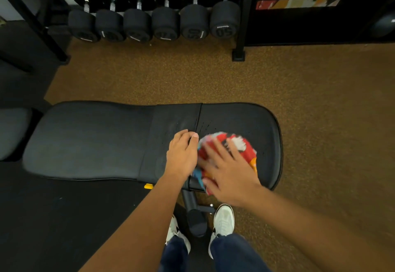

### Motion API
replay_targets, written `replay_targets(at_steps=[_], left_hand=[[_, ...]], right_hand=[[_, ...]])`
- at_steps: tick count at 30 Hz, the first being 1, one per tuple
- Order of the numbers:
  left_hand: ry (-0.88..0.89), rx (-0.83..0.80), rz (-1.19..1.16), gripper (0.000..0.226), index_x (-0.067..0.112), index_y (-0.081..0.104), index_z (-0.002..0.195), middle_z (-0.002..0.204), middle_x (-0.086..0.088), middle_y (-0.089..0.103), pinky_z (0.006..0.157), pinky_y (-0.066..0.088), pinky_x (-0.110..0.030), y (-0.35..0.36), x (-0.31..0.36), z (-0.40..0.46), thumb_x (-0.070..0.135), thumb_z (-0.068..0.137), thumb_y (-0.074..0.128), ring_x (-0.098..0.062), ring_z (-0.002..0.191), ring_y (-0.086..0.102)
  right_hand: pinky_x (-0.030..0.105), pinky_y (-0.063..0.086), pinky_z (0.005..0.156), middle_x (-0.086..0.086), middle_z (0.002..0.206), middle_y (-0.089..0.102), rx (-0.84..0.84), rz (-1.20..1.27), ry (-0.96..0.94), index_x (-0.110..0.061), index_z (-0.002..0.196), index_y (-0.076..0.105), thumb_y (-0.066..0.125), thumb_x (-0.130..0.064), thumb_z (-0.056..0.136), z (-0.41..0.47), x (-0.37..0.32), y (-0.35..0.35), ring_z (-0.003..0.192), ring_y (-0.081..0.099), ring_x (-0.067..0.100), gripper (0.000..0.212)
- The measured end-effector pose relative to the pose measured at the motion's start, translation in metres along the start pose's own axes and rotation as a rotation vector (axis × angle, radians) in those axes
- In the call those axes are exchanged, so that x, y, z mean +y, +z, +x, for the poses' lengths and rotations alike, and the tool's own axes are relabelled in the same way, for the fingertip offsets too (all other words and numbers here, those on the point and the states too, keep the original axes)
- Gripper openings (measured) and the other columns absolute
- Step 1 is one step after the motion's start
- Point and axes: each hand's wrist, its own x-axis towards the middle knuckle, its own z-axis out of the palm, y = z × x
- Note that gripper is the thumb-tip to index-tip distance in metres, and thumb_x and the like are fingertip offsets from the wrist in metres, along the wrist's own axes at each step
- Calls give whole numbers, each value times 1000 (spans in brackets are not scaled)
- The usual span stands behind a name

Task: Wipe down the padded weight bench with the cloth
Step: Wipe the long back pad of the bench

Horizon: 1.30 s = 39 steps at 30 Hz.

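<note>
Cloth [235, 145]: my right hand [230, 173] is pressing it flat, fingers spread, at frame centre-right. Left hand [182, 154] is resting loosely beside it; the surface [89, 141] is stretching unwiped leftward.

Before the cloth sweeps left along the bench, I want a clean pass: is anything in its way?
Yes. The left hand rests on the bench right beside the cloth, at the seam, so it blocks a leftward sweep. Past it, the long pad shows nothing lying on it. The right hand presses flat on the cloth.

Bare bench pad [89, 141] left of cloth [233, 145]
</note>
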Motion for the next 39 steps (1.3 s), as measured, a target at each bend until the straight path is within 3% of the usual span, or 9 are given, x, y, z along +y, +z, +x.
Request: replay_targets(at_steps=[5,8,13,19,24,28,34,37,39], left_hand=[[-15,26,-112,33,15,60,120,133,2,50,112,28,-36,0,-6,-2,31,99,41,-15,126,42],[-54,24,-185,35,12,60,122,129,3,51,108,29,-26,-4,-6,-3,31,99,41,-12,124,44],[-85,2,-225,37,17,58,126,122,10,50,95,27,-18,-8,-2,-3,33,100,37,-2,112,43],[-106,82,-320,29,14,64,112,114,2,56,95,34,-22,-5,-2,-1,26,100,40,-11,110,50],[-134,76,-328,33,19,64,114,118,9,52,92,26,-21,-8,-4,1,30,100,36,-3,109,42],[-140,70,-341,33,20,64,114,121,7,55,93,28,-23,-9,-3,3,32,100,36,-5,112,44],[-183,63,-405,35,20,68,98,111,-6,64,93,44,-33,-10,-5,9,38,96,39,-18,107,58],[-172,66,-370,33,20,66,105,116,0,61,93,36,-27,-11,-6,10,35,99,36,-13,111,53],[-169,63,-356,33,21,65,110,118,2,59,96,33,-26,-11,-7,11,34,100,36,-11,112,50]], right_hand=[[50,5,116,5,156,29,-18,24,-211,-31,144,41,28,-53,95,7,24,3,147,15,26,56],[52,16,114,8,148,43,49,12,38,-26,139,49,28,-47,94,42,60,-7,141,31,31,54],[51,4,117,6,154,31,93,61,419,-22,145,38,26,-40,101,76,71,-13,145,17,32,49],[50,12,117,9,150,42,30,133,9,-16,139,49,21,-42,97,38,17,-6,144,26,30,56],[22,-2,115,-2,152,37,-24,541,-112,-22,139,49,32,-41,102,4,-3,-15,145,21,11,45],[24,39,92,-2,119,64,-68,794,-39,-21,121,60,39,-39,100,5,7,-27,108,56,13,35],[13,36,44,-9,45,57,-34,1432,440,-13,88,60,45,-25,101,30,31,-57,40,52,0,23],[17,31,34,0,45,56,8,1474,514,-4,98,59,48,-21,100,42,51,-71,30,43,8,20],[23,36,36,8,71,67,47,1326,493,-17,105,61,52,-21,98,51,67,-74,35,49,18,12]])
